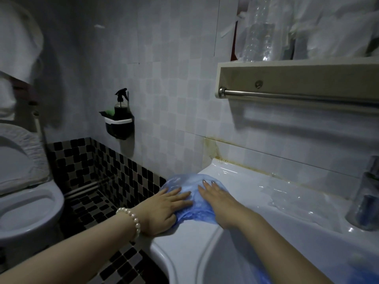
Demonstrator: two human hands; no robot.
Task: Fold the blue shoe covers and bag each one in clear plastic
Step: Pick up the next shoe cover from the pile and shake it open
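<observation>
Head view: in a dim bathroom, our two hands press a blue shoe cover [185, 198] flat on the left ledge of a white washbasin [256, 201], at the basin's far left corner beside the tiled wall. Our left hand [164, 210], a pearl bracelet [131, 219] at its wrist, lies palm down on the cover's left side with fingers straight and slightly spread; our right hand [217, 201] lies palm down on its right side, fingers also straight and fanned. Neither hand pinches anything. Sheets of clear plastic [297, 199] lie to the right along the ledge, near a tap [367, 193]. More blue material [260, 276] shows in the bowl at the near edge; what it is we cannot tell. A toilet [26, 201] stands at left, a spray bottle [121, 105] hangs on the far wall.

We judge this the smoothing stage before a fold. The next move calls for pinching one edge and bringing it over while the other hand pins the cover.
</observation>
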